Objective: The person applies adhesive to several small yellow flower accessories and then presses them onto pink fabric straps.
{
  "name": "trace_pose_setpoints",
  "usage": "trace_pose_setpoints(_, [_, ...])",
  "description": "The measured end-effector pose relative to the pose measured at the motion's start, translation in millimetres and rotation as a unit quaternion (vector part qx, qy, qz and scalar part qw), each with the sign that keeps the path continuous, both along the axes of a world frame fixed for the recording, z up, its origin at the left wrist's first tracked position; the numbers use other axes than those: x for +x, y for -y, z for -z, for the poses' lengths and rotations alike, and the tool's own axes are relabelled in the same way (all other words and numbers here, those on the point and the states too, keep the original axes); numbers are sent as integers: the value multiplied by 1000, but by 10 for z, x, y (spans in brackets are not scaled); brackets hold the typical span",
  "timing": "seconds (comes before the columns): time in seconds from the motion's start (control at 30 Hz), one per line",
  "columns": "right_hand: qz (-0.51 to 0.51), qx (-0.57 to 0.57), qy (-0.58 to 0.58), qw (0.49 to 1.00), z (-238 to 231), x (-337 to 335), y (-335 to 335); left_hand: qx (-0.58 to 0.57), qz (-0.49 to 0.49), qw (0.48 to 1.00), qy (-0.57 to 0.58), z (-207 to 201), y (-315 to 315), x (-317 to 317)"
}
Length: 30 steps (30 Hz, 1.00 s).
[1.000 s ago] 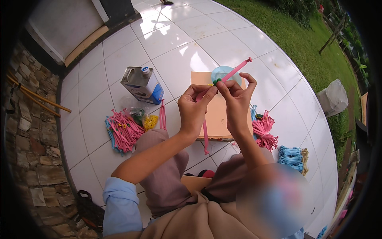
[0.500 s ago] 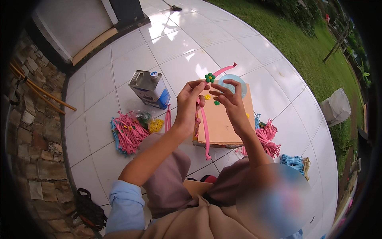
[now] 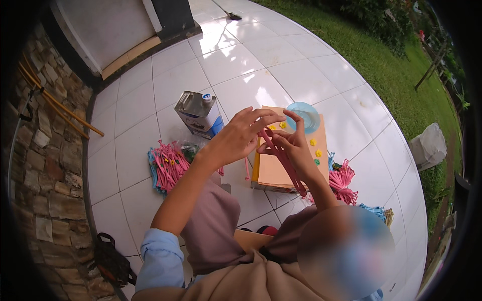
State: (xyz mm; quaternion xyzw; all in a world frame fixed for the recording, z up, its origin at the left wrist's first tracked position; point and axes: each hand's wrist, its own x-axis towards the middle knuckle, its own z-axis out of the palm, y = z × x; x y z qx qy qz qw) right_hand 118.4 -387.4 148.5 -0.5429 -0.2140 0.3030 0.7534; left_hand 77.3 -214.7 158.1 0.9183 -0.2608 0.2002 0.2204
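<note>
Pink strips [image 3: 287,167] above edge of box [image 3: 266,170]

A rolled blue sleeve [image 3: 161,253], beige cloth [image 3: 251,282] and mauve trousers [image 3: 213,220] show.

Pink band [image 3: 284,161]: smooth, rubbery-looking
Can [image 3: 199,116]: shiny metal on top
Floor tiles [image 3: 231,62]: glossy, gleaming away!
Wall [image 3: 52,173]: rough stone

Tiled floor [image 3: 236,75] carries pink straps [image 3: 169,163], can [image 3: 195,120], box [image 3: 271,173].
</note>
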Motion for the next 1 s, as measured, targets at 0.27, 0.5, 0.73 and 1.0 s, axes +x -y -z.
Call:
trace_pose_setpoints(0.27, [-86, -145, 83, 982, -195, 228, 423, -78, -37, 988, -128, 41, 39, -153])
trace_pose_setpoints(0.5, [-29, -188, 162, 968, -277, 322, 653, -180, -165, 948, -203, -46, 32, -60])
trace_pose_setpoints(0.73, [-9, -177, 156, 972, -226, 402, 696, -239, -206, 943, -108, 24, -24, 2])
trace_pose_setpoints(1.0, [200, -154, 266, 931, -194, 350, 608, -464, -64, 852, -236, -6, 43, 60])
